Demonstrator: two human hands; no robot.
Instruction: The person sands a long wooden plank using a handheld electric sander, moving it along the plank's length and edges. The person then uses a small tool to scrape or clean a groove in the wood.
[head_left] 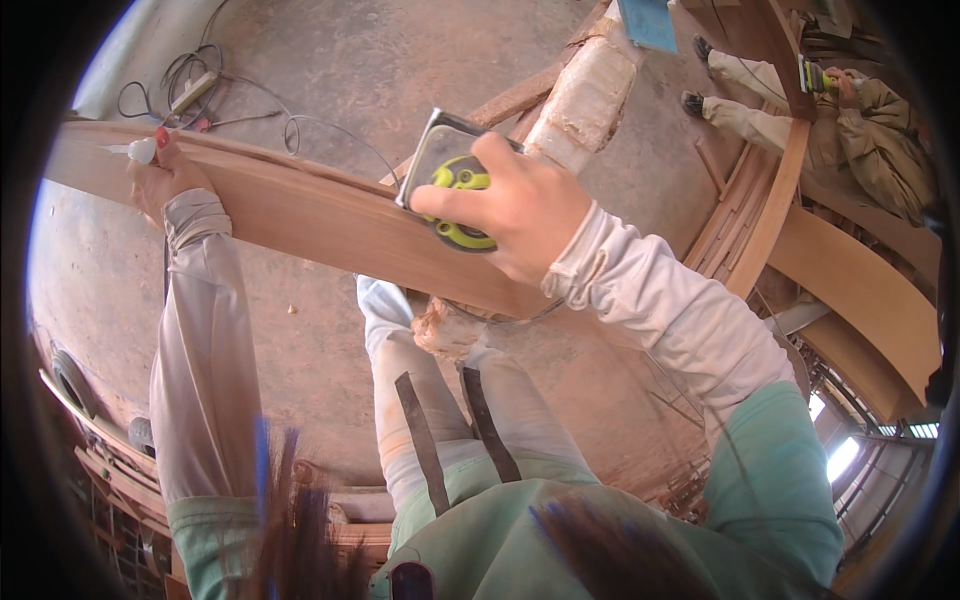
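R hand (535, 210), ctr of frame, has thumb & fingers curled round grn/blk sander (458, 178) at upper edge of wood board (330, 225), which runs upper L to ctr. L hand (172, 188), upper L, by board's L end, fingers pinching sm. white nozzle-tipped item (142, 151). Co-worker (885, 150) w/ similar tool (812, 76), upper R.

sander (458, 178) seemingly on plank (330, 230) | power strip (193, 92) behind-left on floor (370, 60) | boards (740, 215) right
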